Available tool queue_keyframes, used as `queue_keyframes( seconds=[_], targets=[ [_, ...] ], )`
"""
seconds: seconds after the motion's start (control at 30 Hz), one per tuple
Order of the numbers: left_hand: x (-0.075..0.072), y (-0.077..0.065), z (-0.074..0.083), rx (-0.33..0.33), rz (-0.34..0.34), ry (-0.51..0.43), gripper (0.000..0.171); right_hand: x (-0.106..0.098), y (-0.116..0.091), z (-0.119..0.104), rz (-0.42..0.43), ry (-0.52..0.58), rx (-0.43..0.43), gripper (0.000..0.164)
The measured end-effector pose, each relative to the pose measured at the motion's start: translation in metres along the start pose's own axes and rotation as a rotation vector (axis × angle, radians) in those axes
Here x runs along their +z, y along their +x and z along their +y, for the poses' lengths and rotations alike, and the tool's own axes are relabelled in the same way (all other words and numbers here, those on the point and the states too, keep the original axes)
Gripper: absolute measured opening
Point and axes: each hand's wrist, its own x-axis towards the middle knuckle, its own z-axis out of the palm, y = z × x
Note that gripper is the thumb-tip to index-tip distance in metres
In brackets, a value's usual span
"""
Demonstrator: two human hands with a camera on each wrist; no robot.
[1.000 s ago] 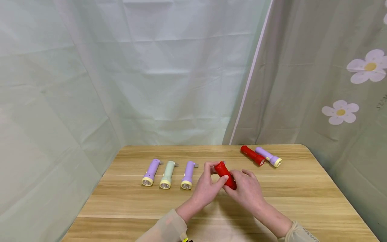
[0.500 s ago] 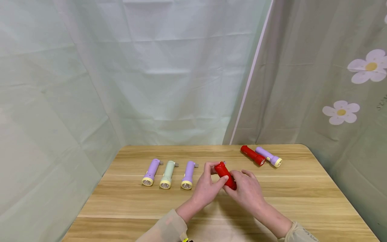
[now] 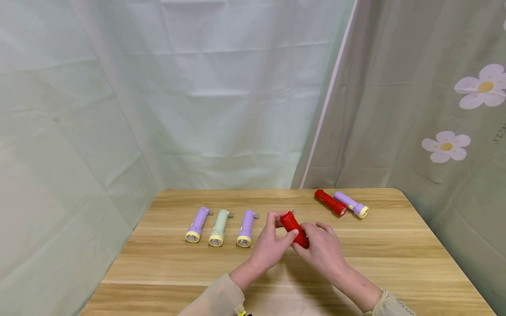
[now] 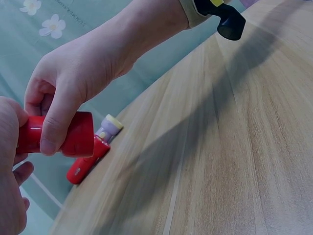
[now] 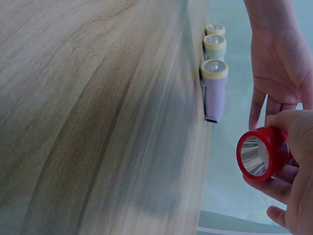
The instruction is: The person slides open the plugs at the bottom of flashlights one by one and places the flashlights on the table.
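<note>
A red flashlight [image 3: 291, 225] is held above the table between both hands, its lens end tilted toward the right hand. My left hand [image 3: 269, 245] grips the tail end, thumb along the near side and fingers behind. My right hand [image 3: 325, 245] pinches the head end with the thumb and fingers. The reflector [image 5: 255, 156] shows in the right wrist view, facing away from the left palm. In the left wrist view the right thumb [image 4: 55, 128] presses across the flashlight's body. A small metal prong [image 3: 293, 212] shows beside the tail.
Left of the hands lie a purple flashlight [image 3: 198, 224], a pale green one [image 3: 219, 227] and another purple flashlight [image 3: 246, 228], prongs out. At the back right a red flashlight [image 3: 330, 202] lies beside a purple flashlight [image 3: 352, 205]. Curtains [image 3: 229, 109] surround the wooden table [image 3: 158, 272].
</note>
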Motion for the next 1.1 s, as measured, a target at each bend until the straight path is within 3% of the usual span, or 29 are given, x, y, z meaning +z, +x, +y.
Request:
queue_keyframes(
  seconds=[1.1],
  targets=[
    [-0.0008, -0.0008, 0.0029, -0.030, -0.025, -0.027, 0.049, 0.0024, -0.0012, 0.0018, 0.013, -0.006, -0.015, 0.032]
  ],
)
